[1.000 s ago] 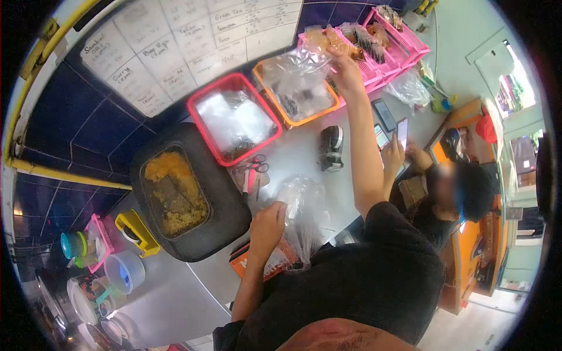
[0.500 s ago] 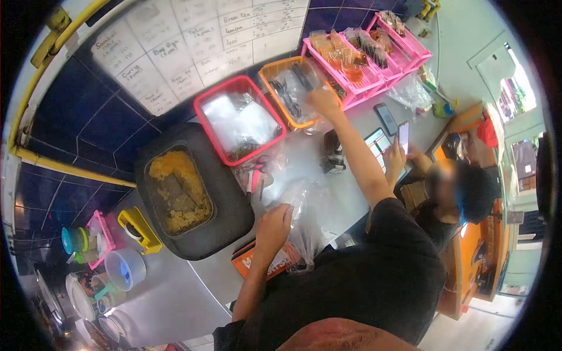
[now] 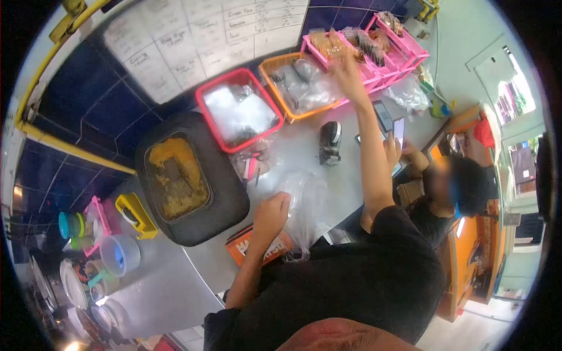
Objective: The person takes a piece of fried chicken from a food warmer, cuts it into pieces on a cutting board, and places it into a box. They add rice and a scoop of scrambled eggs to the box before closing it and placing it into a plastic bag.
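Observation:
My left hand (image 3: 271, 216) is closed on the edge of a clear plastic bag (image 3: 305, 207), which lies over the metal counter beside an orange box (image 3: 240, 247). My right hand (image 3: 349, 76) is stretched out to a pink basket (image 3: 369, 85) holding several small packets (image 3: 328, 45) with orange-brown contents. Its fingers reach the near packets but are blurred, so I cannot see whether they grip one. Below that arm stands an orange basket (image 3: 304, 116) with plastic-wrapped items inside.
A red basket (image 3: 249, 149) of white packets stands beside a dark tub (image 3: 225, 225) with yellowish crumbs. Pink-handled scissors (image 3: 252, 168) and a black object (image 3: 331, 143) lie on the counter. At the right, another person (image 3: 436, 213) holds a phone (image 3: 398, 132).
My right hand has moved up from the orange basket to the packets in the pink basket. My left hand stays at the plastic bag. The view has shifted slightly.

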